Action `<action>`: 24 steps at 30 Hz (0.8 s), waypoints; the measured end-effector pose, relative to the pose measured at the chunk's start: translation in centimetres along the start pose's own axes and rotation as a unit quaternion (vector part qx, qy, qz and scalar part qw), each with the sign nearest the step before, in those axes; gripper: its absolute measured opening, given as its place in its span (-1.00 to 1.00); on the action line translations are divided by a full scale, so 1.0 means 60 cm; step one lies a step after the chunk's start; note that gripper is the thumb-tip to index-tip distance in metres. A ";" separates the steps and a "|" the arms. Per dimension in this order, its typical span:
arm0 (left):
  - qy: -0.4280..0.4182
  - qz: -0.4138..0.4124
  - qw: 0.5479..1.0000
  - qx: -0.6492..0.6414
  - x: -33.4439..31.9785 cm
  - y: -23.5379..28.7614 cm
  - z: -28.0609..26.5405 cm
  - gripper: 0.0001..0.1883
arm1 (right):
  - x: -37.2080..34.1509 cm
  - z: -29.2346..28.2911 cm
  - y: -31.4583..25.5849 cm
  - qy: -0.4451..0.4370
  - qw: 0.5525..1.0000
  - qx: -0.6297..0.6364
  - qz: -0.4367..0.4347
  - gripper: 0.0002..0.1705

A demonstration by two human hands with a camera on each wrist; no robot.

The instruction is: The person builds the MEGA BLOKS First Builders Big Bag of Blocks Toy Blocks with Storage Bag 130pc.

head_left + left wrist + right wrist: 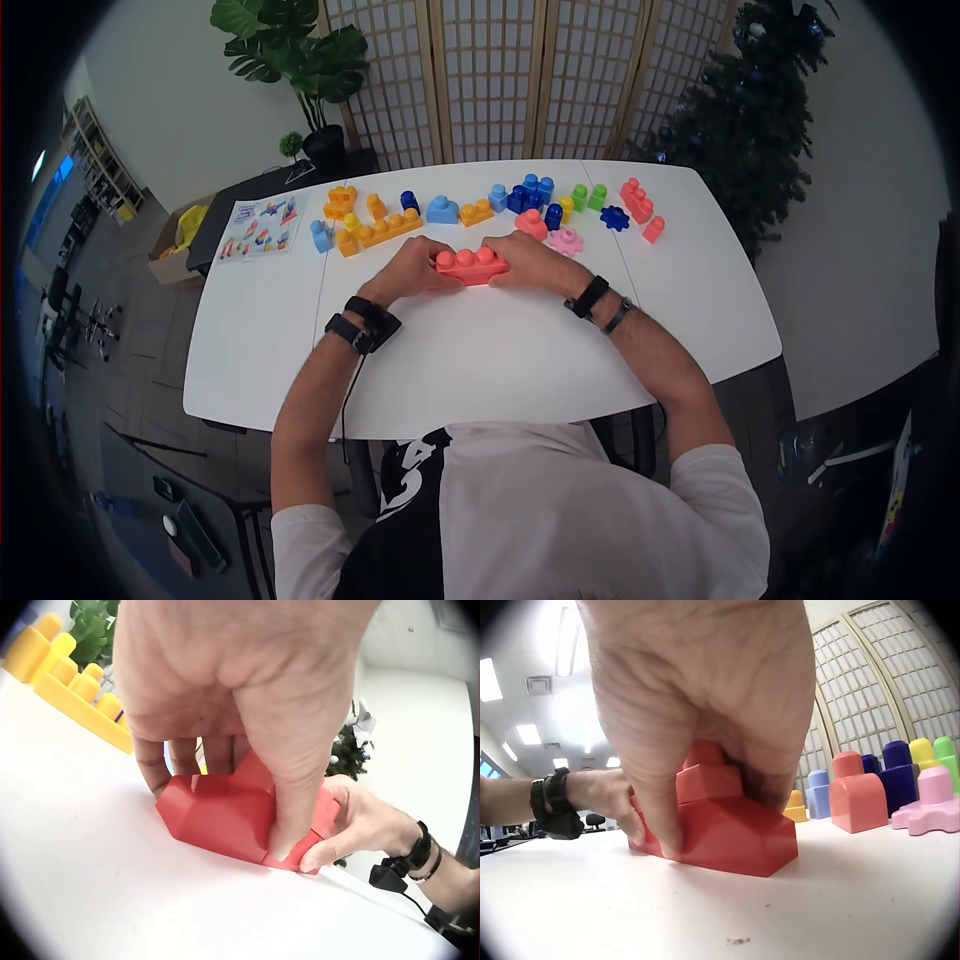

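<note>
Red building blocks [472,268] with round studs along the top sit on the white table in front of the person, between both hands. The left hand [412,268] grips their left end, thumb on the near side and fingers over the far side. From the right, the right hand [530,262] holds the other end in the same way. In the left wrist view, the thumbs press the near face of the red blocks [217,817] close together, beside a seam. The right wrist view shows a sloped red base [739,836] with a smaller stepped part above it, partly covered by the hand.
Behind the hands stand yellow-orange blocks [390,229], blue blocks [530,195], green blocks [590,196] and coral blocks [636,200]. A pink gear-shaped piece [566,242] lies near the right hand. A printed picture sheet [262,228] lies at the table's left end.
</note>
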State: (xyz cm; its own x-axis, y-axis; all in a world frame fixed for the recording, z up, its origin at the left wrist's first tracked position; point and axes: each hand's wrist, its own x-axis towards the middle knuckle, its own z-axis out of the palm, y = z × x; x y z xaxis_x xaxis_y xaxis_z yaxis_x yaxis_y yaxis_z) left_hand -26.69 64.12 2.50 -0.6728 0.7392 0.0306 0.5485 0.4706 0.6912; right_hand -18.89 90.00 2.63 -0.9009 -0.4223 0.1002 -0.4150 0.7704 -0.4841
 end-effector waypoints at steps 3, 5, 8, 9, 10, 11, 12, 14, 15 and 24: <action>-0.008 -0.010 1.000 -0.013 -0.003 -0.003 0.007 -0.61 | -0.002 -0.001 -0.005 0.003 1.000 0.003 0.002 -0.56; -0.007 -0.014 1.000 -0.027 -0.004 -0.003 0.010 -0.60 | -0.002 -0.001 -0.004 0.013 1.000 -0.002 -0.005 -0.56; 0.013 0.015 1.000 -0.007 -0.004 -0.003 0.015 -0.56 | -0.001 0.003 0.000 0.039 0.999 -0.003 -0.038 -0.58; 0.022 0.026 0.999 0.003 -0.004 -0.002 0.016 -0.56 | -0.001 0.004 0.002 0.040 0.998 -0.004 -0.038 -0.58; 0.031 0.036 0.999 0.012 -0.003 -0.002 0.018 -0.56 | -0.001 0.004 0.002 0.038 0.999 -0.004 -0.035 -0.58; 0.031 0.037 0.999 0.013 -0.003 -0.002 0.020 -0.56 | -0.001 0.004 0.003 0.037 0.999 -0.005 -0.032 -0.58; 0.037 0.043 0.998 0.017 -0.003 -0.002 0.021 -0.55 | -0.001 0.005 0.002 0.038 0.999 -0.005 -0.032 -0.58; 0.042 0.050 0.998 0.021 -0.004 0.001 0.021 -0.54 | -0.001 0.010 0.006 0.032 0.999 -0.002 -0.014 -0.55; 0.036 0.041 0.998 0.018 -0.004 0.003 0.020 -0.54 | 0.000 0.011 0.008 0.033 0.999 -0.003 -0.014 -0.55; 0.019 0.036 0.999 0.011 0.000 -0.007 0.022 -0.55 | -0.003 0.003 -0.001 0.019 1.000 0.016 0.008 -0.51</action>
State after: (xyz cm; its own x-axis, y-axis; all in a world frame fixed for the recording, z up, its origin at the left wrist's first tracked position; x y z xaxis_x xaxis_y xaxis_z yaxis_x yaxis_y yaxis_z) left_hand -26.26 64.56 1.24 -0.6492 0.7530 0.1071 0.6065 0.4275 0.6704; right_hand -18.68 89.95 2.48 -0.9115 -0.3918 0.1249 -0.3972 0.7604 -0.5138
